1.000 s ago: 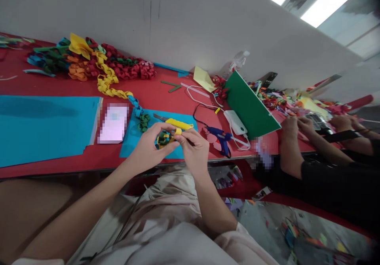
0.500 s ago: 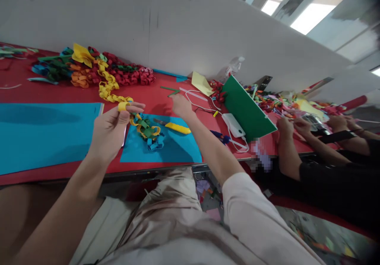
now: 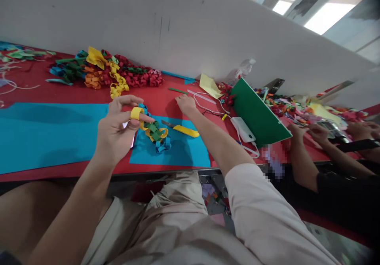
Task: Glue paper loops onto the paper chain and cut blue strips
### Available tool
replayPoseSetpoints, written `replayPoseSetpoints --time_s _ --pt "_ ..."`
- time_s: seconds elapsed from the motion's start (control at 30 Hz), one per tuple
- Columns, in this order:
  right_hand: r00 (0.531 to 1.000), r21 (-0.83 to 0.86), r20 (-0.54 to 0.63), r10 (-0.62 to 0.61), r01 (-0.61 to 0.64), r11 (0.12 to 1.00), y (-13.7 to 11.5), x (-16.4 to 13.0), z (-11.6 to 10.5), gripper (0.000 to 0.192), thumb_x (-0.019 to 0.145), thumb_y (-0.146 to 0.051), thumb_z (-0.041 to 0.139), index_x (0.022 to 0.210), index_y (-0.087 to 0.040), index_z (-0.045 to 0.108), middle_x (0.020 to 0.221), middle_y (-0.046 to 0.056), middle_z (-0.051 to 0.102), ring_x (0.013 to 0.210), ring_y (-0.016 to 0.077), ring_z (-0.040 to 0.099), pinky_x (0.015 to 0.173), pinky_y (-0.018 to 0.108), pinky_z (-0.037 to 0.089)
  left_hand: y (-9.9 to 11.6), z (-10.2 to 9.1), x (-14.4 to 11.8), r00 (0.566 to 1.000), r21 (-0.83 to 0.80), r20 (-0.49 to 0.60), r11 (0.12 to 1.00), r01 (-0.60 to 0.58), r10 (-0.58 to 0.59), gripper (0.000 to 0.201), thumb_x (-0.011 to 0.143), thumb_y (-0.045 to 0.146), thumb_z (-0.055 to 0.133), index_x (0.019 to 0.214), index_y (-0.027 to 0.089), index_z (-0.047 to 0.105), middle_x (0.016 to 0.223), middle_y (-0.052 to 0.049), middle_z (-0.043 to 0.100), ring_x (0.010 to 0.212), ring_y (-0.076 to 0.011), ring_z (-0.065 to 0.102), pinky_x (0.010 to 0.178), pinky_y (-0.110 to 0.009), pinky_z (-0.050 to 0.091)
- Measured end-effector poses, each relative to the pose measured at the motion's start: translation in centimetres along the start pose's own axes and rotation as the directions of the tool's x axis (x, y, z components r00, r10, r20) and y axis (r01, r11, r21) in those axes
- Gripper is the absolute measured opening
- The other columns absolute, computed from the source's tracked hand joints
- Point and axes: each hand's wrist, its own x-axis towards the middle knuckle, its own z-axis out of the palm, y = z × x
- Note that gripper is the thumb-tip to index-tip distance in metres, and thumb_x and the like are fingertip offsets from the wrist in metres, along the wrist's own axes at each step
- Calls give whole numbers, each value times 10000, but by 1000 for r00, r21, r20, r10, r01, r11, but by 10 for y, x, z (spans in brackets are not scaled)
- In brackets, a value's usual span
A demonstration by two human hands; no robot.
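Paper chain [image 3: 153, 132] in loosely curled left hand [image 3: 115, 132], yellow loop [image 3: 136, 113] around finger; right hand [image 3: 187, 103] near green strip [image 3: 177, 90], grip unclear.

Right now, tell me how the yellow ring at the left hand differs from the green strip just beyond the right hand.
The yellow ring is curled into a loop; the green strip is straight. The yellow ring sits raised around a finger of the left hand, while the green strip lies flat on the red table. Both are plain-coloured and look like paper.
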Motion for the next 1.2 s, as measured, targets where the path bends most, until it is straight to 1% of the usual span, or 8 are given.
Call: replayPoseSetpoints --time_s 0.33,0.53,0.6,0.7,0.83,0.93,1.03,1.2 --pt "1000 30 -19 -4 4 1000 -8 -27 -1 421 1031 -46 323 1309 -48 639 1377 263 611 1283 297 546 996 399 462 8 19 -6 975 -217 -116 963 161 -189 198 889 353 824 974 241 685 1016 -7 812 957 -205 768 781 -342 585" --pt "970 166 -175 169 -140 976 -13 -40 -34 364 1060 -124 324 1298 -86 596 1319 224 663 1214 299 629 976 411 493 10 11 -2 993 -70 -109 997 30 -38 106 971 341 728 932 249 694 1270 -4 735 1190 -223 681 884 -394 561" --pt "885 396 -358 298 -145 907 -17 -59 -53 306 1070 -203 375 1309 -130 552 1273 171 682 1130 260 669 938 396 526 8 10 -1 995 13 -90 999 -43 44 83 961 318 740 911 251 728 1213 7 722 1158 -209 662 875 -390 547" --pt "642 716 -586 495 123 688 -27 -110 -79 256 1047 -325 490 1278 -222 528 1130 69 702 972 185 719 833 343 578 5 19 -4 999 21 -33 999 -24 25 71 910 306 797 905 258 746 1050 4 745 949 -174 681 738 -344 538" --pt "423 820 -572 703 270 504 -40 -193 -95 325 999 -423 628 1284 -285 553 1000 31 713 846 176 764 723 330 611 8 63 -32 975 -104 220 995 10 13 179 875 263 822 1017 222 721 1088 -50 787 991 -203 748 810 -338 613" --pt "348 850 -525 777 257 459 -41 -234 -88 187 965 -385 694 1094 -251 679 942 24 739 771 179 771 699 349 643 12 102 -60 851 -123 506 988 -92 142 371 992 122 596 1341 241 637 1527 -136 589 1351 -240 637 1039 -401 599" --pt "404 907 -420 813 209 365 -40 -255 -72 174 945 -370 720 1054 -237 742 913 35 785 816 204 789 729 363 664 18 120 -72 809 -171 580 985 4 97 486 1032 104 453 1495 241 504 1634 -172 454 1457 -249 545 1078 -402 581" --pt "714 992 -125 689 109 67 -60 -266 -46 249 916 -396 749 1113 -246 767 915 43 815 806 227 801 706 366 672 25 100 -59 914 -365 362 874 321 -185 362 1013 362 631 1347 230 593 1173 -106 733 859 -164 750 710 -272 634"
